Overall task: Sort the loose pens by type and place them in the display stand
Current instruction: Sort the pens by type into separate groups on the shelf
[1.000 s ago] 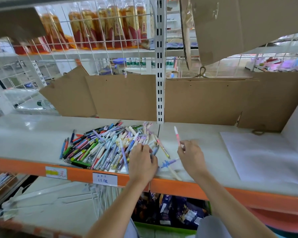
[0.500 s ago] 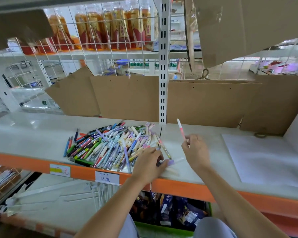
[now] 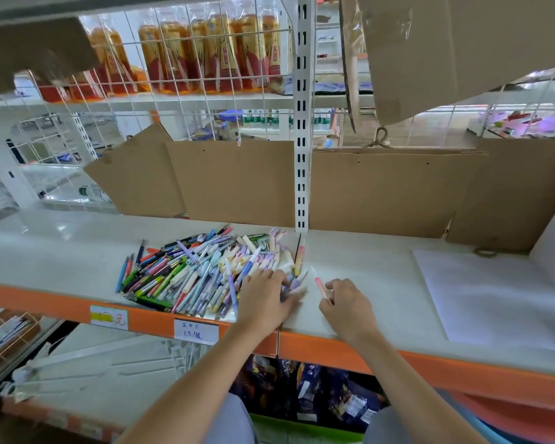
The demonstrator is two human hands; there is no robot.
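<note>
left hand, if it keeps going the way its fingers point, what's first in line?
The left hand points up and right, fingers already among the pens at the pile's right edge. Beyond them, probably bare shelf, then the white upright; depth is unclear.

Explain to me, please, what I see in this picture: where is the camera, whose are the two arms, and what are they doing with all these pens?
There is no machine here. A person wears the camera on the head, so the single view looks forward and down along their own bare arms. On the white shelf with the orange front edge lies a heap of loose, many-coloured plastic pens. The left hand rests on the right edge of that heap, its fingers reaching into the pens; its grip is hidden, so I cannot tell whether it holds one. The right hand pinches one slim pink pen, kept apart from the heap. Brown cardboard sheets stand behind. No display stand is visible.
</note>
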